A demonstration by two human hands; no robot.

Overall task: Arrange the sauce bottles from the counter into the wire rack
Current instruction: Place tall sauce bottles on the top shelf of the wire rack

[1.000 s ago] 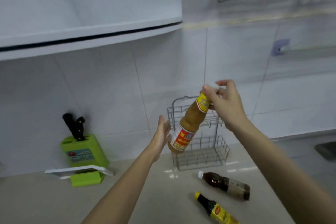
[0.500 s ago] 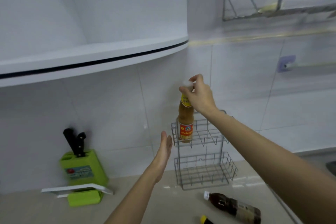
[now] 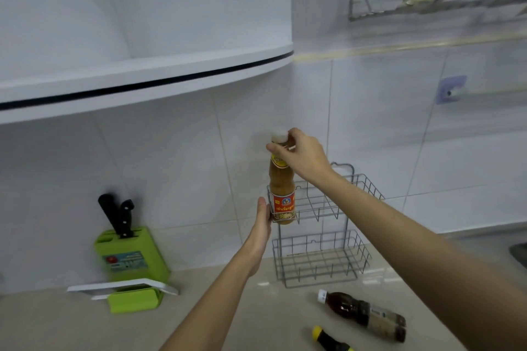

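Counter's wire rack, top tier: orange sauce bottle.

Orange-brown sauce bottle, white cap, red-and-yellow label, upright in the left front corner of the wire rack top basket; lower basket bare; dark bottle with white cap lying on its side on the counter before the rack; yellow-capped dark bottle lying at the counter's near edge.
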